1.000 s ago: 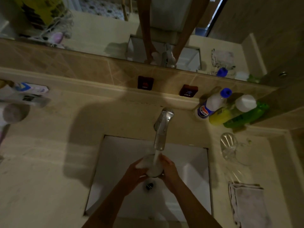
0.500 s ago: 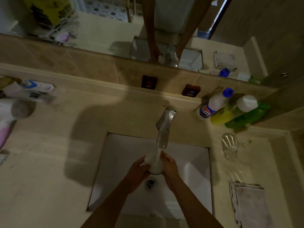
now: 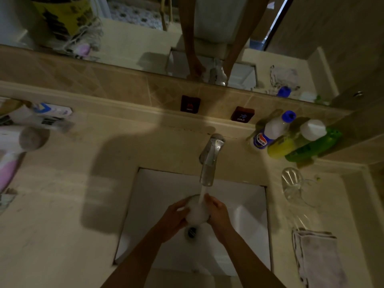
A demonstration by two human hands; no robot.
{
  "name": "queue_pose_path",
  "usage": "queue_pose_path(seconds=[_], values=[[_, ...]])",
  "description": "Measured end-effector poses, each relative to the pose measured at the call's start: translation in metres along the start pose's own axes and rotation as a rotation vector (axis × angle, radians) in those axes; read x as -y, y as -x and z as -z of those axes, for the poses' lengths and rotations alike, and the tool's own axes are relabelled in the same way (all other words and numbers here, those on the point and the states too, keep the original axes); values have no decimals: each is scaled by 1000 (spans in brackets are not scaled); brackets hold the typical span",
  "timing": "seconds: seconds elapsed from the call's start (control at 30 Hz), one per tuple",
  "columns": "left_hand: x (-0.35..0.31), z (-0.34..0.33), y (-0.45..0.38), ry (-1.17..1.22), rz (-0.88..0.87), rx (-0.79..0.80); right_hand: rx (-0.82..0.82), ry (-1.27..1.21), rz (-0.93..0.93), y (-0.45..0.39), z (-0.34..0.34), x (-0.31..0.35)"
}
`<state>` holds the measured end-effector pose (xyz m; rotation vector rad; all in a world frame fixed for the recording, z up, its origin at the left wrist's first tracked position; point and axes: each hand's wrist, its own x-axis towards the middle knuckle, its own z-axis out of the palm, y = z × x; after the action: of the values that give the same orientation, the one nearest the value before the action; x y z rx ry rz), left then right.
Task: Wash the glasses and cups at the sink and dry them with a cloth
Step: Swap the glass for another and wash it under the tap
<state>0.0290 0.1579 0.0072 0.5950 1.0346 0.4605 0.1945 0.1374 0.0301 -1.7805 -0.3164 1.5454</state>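
Your left hand [image 3: 173, 220] and right hand [image 3: 218, 216] both clasp a soapy glass [image 3: 196, 213] under the tap's [image 3: 209, 161] stream, over the sink [image 3: 249, 215] drain. A mug [image 3: 293, 186] and cloth [image 3: 318, 258] lie to your right.

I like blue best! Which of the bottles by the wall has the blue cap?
The clear plastic bottle with the blue round label, nearest the tap, has the blue cap. The yellow bottle beside it has a white cap, and the green bottle shows none.
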Motion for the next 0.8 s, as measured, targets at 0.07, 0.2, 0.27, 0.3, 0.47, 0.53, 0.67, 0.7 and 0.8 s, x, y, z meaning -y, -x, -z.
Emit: queue_pose_path(seconds=[0.07, 0.2, 0.27, 0.3, 0.47, 0.53, 0.67, 0.7, 0.8], values=[[4, -3, -2, 30, -4, -9, -24, 1, 27, 1, -6, 1], [8, -3, 0, 17, 30, 6, 5, 35, 32, 3, 4, 0], [5, -4, -5, -3, 16, 28, 2, 6, 35, 1, 6, 2], [4, -6, -7, 8, 2, 8, -14, -6, 33, -1, 3, 4], [8, -7, -6, 90, -14, -71, 16, 3, 34, -4, -5, 6], [4, -8, -2, 83, -25, -32, 61, -5, 22, -4, 5, 9], [-2, -15, -3, 92, -40, -73, 49, 52, 26, -10, -4, 16], [0, -15, -3, 111, -38, -94, 50, 85, 19, -10, -8, 15], [10, -11, 3, 144, -11, -98, 88, 27, -20, -3, -5, 9]])
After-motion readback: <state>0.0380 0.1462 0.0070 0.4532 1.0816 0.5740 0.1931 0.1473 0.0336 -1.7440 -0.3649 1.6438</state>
